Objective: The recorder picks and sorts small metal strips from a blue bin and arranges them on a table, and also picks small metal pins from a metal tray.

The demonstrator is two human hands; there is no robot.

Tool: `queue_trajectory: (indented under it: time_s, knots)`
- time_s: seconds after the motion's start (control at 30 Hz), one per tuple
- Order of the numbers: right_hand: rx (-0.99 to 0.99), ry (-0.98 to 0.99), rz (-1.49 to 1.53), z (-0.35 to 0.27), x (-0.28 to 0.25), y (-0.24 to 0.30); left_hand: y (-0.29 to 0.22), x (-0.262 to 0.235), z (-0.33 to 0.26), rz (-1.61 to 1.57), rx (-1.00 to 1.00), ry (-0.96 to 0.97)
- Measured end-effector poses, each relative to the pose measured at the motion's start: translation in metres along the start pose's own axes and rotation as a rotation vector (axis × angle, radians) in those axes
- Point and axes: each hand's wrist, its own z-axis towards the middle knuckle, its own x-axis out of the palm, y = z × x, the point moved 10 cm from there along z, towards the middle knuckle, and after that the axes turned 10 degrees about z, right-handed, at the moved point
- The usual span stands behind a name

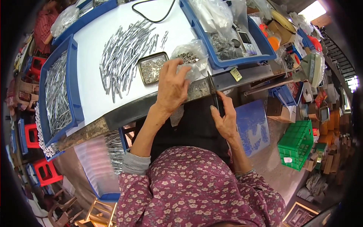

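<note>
My left hand [172,87] is over the table's near edge, beside a small rectangular tin [154,68] of tiny metal parts. Its fingers are bent but apart, close to a clear plastic bag [202,55] with small round metal pieces [188,58] in it. I see nothing held in that hand. My right hand [227,120], just off the table edge, is closed round a slim dark pointed tool [214,96]. Its tip points up toward the bag; its exact kind is unclear. Left of the tin, many thin silvery metal strips [123,56] lie spread on the white tabletop [86,81].
A blue tray [75,90] of metal strips stands at the left. Another blue tray [217,65] at the right holds plastic bags and a pale device [246,43]. Beyond the strips lies a black cord [151,19]. A green crate [297,145] and a blue panel [252,128] are lower right.
</note>
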Motion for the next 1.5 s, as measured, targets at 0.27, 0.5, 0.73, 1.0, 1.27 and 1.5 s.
queue_trajectory:
  time_s: [0.27, 0.5, 0.73, 1.0, 1.27, 1.5]
  knots:
    - [0.053, -0.023, -0.082, 0.001, -0.002, -0.011, 0.048, 0.051, 0.059, 0.253, -0.075, 0.12]
    - [0.05, -0.043, -0.104, 0.015, 0.0, -0.003, 0.079, 0.072, 0.071, 0.16, -0.183, 0.097]
    - [-0.013, -0.062, -0.307, 0.03, 0.006, 0.01, 0.12, 0.081, 0.063, 0.093, -0.423, 0.07]
    - [-0.007, -0.032, -0.573, 0.047, 0.021, 0.003, 0.115, 0.071, 0.079, 0.161, -0.365, -0.046]
    - [-0.019, -0.077, -0.591, 0.066, 0.034, -0.003, 0.124, 0.079, 0.091, 0.219, -0.418, 0.081]
    - [-0.065, -0.107, -0.628, 0.076, 0.046, 0.0, 0.105, 0.025, 0.066, -0.047, -0.241, -0.201]
